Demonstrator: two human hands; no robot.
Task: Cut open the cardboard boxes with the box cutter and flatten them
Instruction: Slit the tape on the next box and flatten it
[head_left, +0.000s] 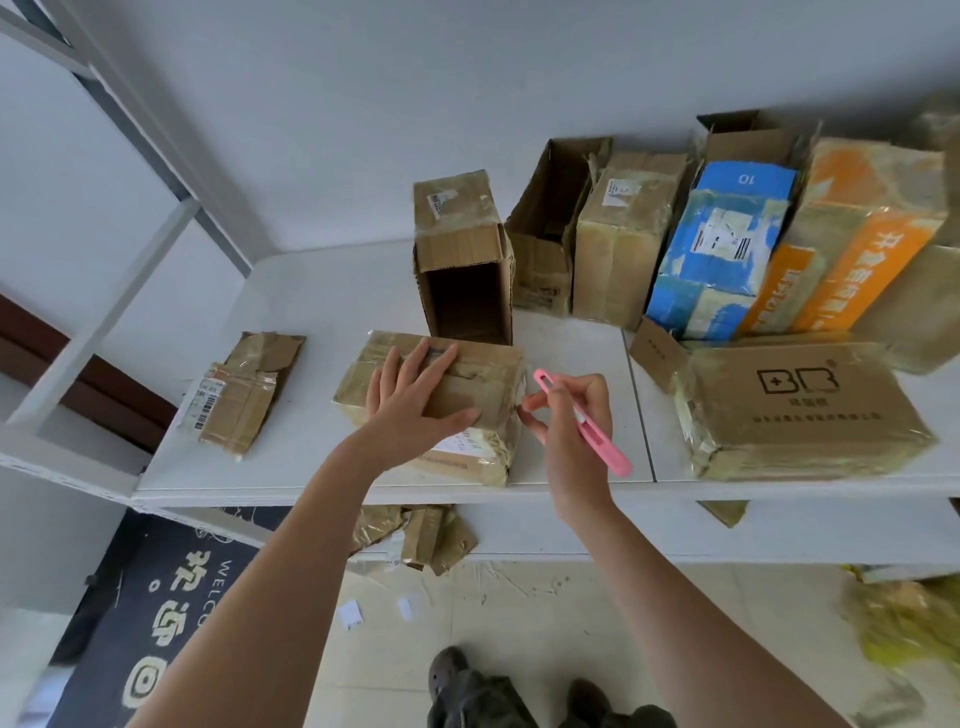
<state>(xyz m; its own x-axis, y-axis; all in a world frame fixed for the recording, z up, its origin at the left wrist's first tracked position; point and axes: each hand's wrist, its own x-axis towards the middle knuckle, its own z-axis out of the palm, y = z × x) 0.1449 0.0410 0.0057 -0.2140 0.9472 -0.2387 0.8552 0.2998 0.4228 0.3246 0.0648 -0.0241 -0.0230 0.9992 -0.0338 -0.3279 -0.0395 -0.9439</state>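
Observation:
A taped brown cardboard box (483, 387) lies near the front edge of the white table (322, 291). My left hand (415, 400) presses flat on its top, fingers spread. My right hand (569, 415) is just right of the box and grips a pink box cutter (597, 436), its tip pointing up-left near the box's right corner. A flattened box (241, 392) lies at the table's left. An open box (465, 260) stands upright behind the one I hold.
Several boxes line the back right: an open brown one (545, 218), a taped one (623, 234), a blue one (717, 249), an orange one (862, 234). A printed box (800, 410) lies front right. Cardboard scraps (426, 535) sit below the table edge; a dark mat (161, 613) covers the floor.

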